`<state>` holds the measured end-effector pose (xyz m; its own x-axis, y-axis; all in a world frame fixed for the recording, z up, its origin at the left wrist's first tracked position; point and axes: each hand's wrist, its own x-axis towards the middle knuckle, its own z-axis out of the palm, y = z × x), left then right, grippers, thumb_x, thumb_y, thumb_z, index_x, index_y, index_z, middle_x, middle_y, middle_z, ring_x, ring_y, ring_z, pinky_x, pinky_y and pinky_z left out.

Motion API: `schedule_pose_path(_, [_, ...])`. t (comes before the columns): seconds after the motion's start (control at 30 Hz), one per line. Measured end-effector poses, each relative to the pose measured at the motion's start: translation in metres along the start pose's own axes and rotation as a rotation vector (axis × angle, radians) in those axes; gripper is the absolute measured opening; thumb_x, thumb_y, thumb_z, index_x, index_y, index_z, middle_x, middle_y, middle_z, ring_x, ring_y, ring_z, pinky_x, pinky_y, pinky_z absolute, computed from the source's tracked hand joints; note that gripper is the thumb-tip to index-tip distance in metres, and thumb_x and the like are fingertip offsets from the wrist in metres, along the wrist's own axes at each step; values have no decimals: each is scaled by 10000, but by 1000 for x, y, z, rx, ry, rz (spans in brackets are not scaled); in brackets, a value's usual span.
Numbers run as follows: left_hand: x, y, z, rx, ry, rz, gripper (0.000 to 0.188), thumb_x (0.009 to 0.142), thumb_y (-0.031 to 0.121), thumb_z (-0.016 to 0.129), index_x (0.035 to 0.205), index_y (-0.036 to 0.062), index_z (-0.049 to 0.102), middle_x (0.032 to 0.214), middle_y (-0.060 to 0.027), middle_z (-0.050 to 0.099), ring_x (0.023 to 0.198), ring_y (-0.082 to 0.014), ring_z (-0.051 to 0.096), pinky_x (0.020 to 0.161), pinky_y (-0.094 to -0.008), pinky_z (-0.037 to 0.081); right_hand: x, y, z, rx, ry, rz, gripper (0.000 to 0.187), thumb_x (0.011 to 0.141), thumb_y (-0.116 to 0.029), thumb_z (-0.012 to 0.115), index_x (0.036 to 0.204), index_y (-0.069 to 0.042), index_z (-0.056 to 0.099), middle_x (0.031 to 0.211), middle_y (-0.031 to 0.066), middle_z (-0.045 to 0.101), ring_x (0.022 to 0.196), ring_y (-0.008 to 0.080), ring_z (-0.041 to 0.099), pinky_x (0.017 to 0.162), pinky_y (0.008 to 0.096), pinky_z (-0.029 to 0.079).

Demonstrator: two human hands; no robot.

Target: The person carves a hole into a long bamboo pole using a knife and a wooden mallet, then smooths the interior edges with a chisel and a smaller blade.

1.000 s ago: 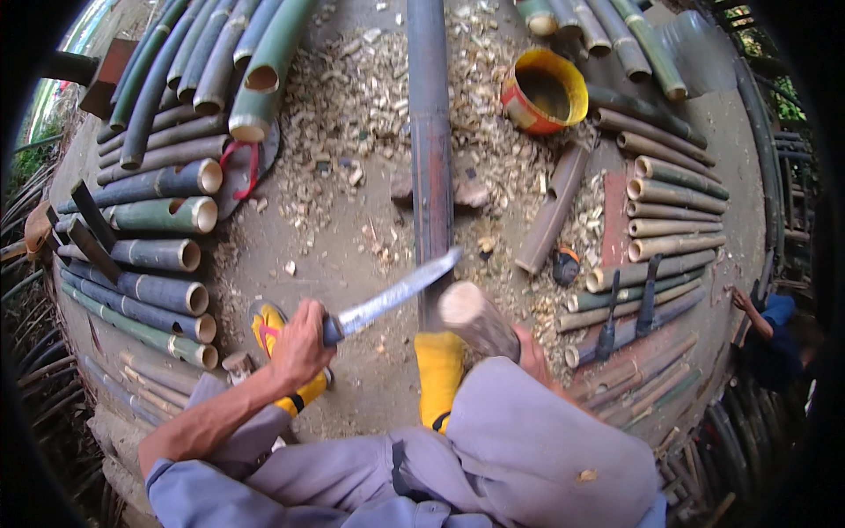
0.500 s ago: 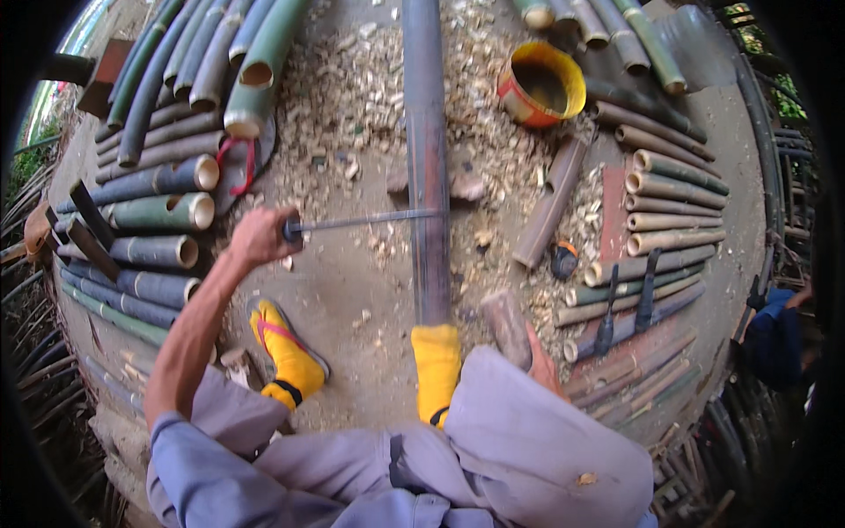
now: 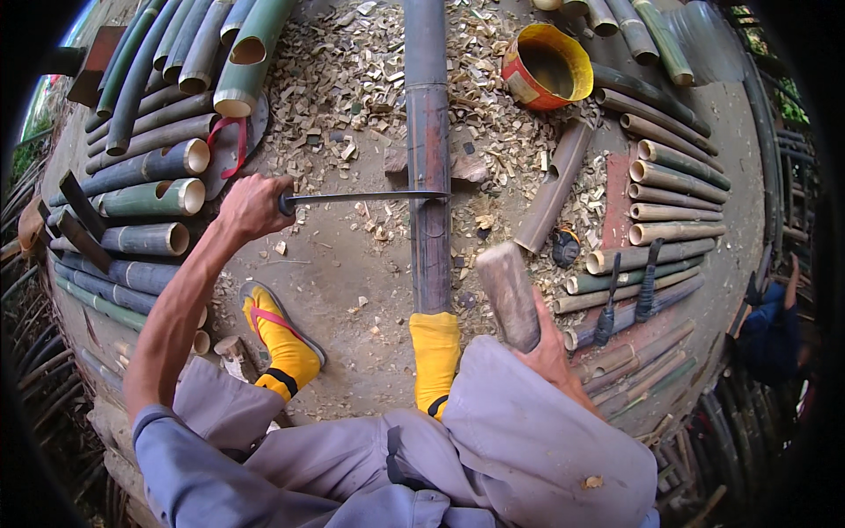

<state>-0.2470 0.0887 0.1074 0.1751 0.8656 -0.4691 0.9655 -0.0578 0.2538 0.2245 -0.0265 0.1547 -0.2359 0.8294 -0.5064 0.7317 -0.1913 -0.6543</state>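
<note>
Bare dirt floor [image 3: 352, 273] strewn with pale wood chips [image 3: 352, 79] (thickest at upper centre), daylit; greenery [image 3: 26, 150] at far left.

My single head-worn fisheye view looks steeply down, close over my knees, onto the dirt ground [image 3: 352, 264].

This is an open-air bamboo workshop on bare earth. Cut bamboo poles [image 3: 141, 167] lie stacked in rows on the left, and shorter split lengths [image 3: 673, 189] are laid out on the right. Pale wood chips [image 3: 352, 79] litter the ground around a long bamboo pole [image 3: 428, 158] at the centre. Hand tools with dark handles [image 3: 627, 290] rest among the pieces, and a yellow bucket [image 3: 547, 66] stands nearby.
</note>
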Motion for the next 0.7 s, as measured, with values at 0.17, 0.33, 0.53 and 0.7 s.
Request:
schedule_pose_path(0.17, [-5,-4,1,21,-66,-53,205,658,217,643,783,62,592,641,-176,606,649,-389,616,635,-478,499,67,-61,-18,29,279,-477,1036,662,-162,786,1491,-90,169,1246,293,517,1130,422,548,985,439,448])
schedule_pose_path(0.33, [10,1,-1,7,-118,-39,222,653,214,646,820,69,627,679,-173,628,676,-384,626,653,-475,507,138,-72,-23,-432,-31,-479,1085,666,-174,783,1506,-207,96,1087,353,540,1023,453,588,909,492,496])
schedule_pose_path(0.53, [8,-10,-1,-27,-170,-17,271,641,223,662,873,84,671,733,-169,656,713,-363,646,684,-458,523,155,-146,-60,-140,97,-696,997,673,-157,760,1494,-190,195,1088,283,584,1019,420,605,897,456,517])
schedule_pose_path(0.7, [10,-5,-4,-30,-195,-40,254,648,213,659,865,81,666,736,-159,657,728,-364,646,683,-477,514,155,-131,-34,19,487,-800,970,696,-167,731,1498,-173,186,1196,231,565,1091,344,589,944,403,492])
